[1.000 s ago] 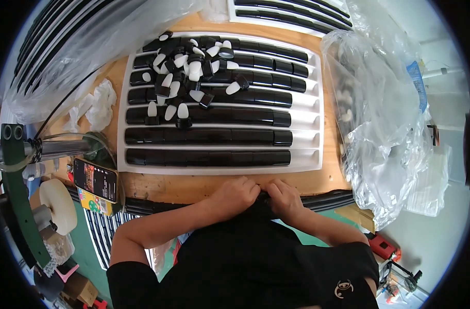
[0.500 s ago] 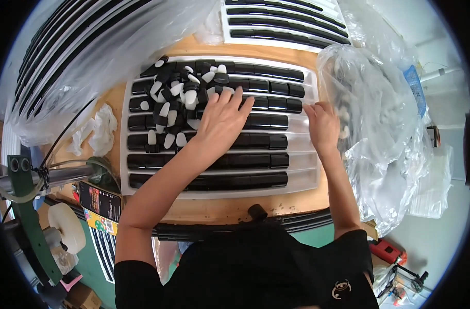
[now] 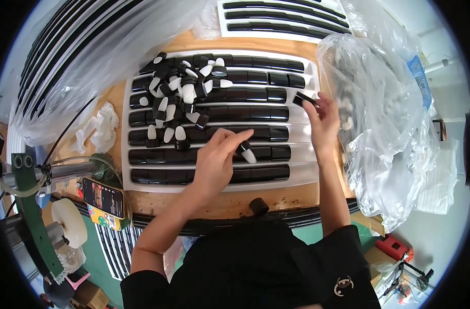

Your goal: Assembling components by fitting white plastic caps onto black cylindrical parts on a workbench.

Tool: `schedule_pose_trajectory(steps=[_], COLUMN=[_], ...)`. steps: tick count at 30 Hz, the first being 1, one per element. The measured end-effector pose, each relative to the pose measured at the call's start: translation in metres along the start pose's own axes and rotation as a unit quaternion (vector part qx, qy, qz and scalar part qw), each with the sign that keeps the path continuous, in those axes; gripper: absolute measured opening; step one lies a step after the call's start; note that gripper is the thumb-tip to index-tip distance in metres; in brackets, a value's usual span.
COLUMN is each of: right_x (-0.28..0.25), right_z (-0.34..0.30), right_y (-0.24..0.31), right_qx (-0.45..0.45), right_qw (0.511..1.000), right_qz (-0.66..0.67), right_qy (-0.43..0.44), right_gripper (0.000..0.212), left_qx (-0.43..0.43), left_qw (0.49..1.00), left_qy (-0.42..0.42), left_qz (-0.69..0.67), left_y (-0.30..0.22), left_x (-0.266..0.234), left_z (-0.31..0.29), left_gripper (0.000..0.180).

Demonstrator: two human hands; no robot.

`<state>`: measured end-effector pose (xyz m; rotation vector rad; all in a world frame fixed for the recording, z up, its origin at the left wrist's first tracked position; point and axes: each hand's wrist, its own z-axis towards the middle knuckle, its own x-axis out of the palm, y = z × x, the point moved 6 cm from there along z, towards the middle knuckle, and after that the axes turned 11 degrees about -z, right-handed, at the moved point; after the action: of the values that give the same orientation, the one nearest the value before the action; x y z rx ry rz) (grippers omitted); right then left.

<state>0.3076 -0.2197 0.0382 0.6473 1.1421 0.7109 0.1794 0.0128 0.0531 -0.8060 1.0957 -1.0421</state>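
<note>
Fingers [image 3: 241,138] pinch, best lightly, over the white plastic tray [image 3: 304,174]: left hand [image 3: 214,160], white-tipped black piece [image 3: 249,154]; right hand [image 3: 324,121], glossy black block [image 3: 301,98].

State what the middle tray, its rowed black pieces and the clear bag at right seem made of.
Tray: probably satin white plastic, with thin moulded grooves. Black pieces: glossy, likely plastic, though coated metal is possible; highlights are sharp. Bag: likely shiny plastic film; see-through, creased and glinting.
</note>
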Motion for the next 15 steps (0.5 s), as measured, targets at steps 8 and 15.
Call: schedule_pose_trajectory(steps=[8,15], right_x=[-0.055,-0.029], right_z=[-0.112,-0.147], right_y=[0.049,0.084], right_qx=[0.015,-0.115], right_qw=[0.963,0.941], right_qz=[0.074,-0.015], right_qy=[0.26,0.319], right_gripper=[0.031,0.035], left_qx=[-0.27,-0.357], left_qw=[0.859,0.908], left_qy=[0.044,0.056], left_qz=[-0.432,-0.21], left_y=[0.006,0.021], left_x=[0.03,0.024], left_z=[-0.06,-0.133], left_gripper=[0.036,0.03])
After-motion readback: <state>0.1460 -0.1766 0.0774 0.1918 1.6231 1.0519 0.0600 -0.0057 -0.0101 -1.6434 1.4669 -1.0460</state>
